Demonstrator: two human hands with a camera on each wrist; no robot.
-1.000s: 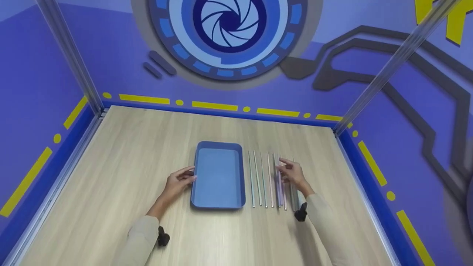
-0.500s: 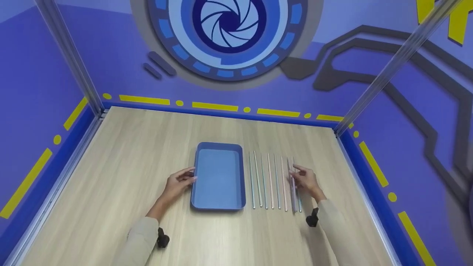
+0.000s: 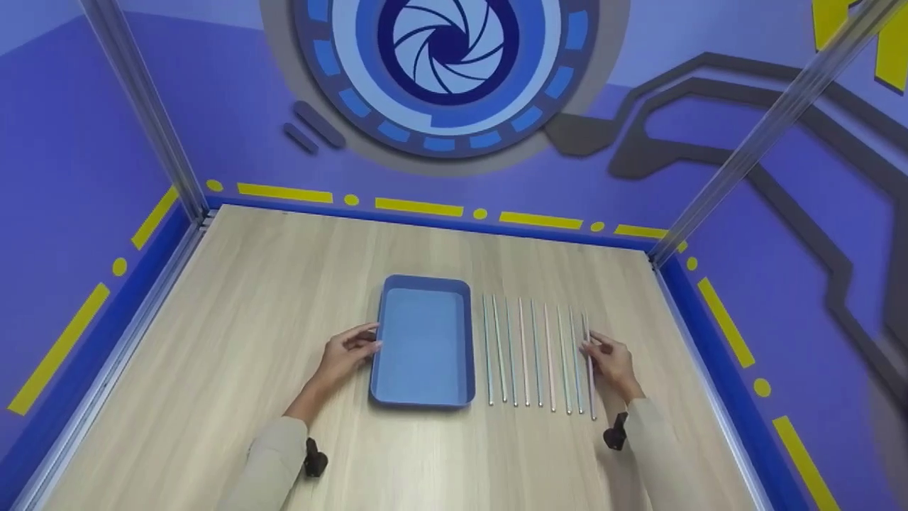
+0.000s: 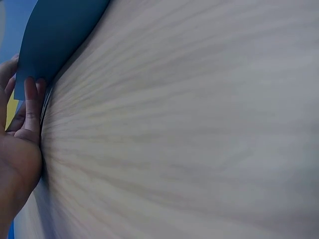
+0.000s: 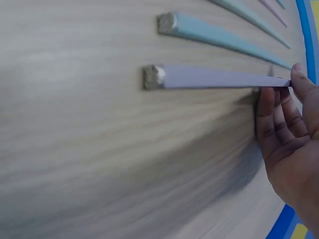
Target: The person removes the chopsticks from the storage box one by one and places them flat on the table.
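On the left of the blue tray [image 3: 423, 348], my left hand [image 3: 345, 355] holds the side wall, fingers against its outer face and thumb at the rim [image 4: 27, 45]. My right hand [image 3: 613, 362] pinches a lavender chopstick [image 5: 209, 78] between thumb and fingers, at the right end of a row. Its square, silvery end points toward the wrist camera. Whether it rests fully on the table is hard to tell. Beside it lies a pale teal chopstick [image 5: 214, 35]. Several more pastel chopsticks, such as a pink one [image 3: 550, 355], lie roughly parallel between tray and right hand.
The wooden table [image 3: 298, 248] meets a blue-purple back wall [image 3: 440, 188] and side walls, with metal posts at the corners [image 3: 188, 184]. A black wrist device [image 3: 616, 431] sits at the right sleeve, another [image 3: 316, 460] at the left.
My right hand has moved rightward along the row, and chopsticks it held now lie spaced out on the table. One lavender chopstick is between its fingers. The left hand stays at the tray.
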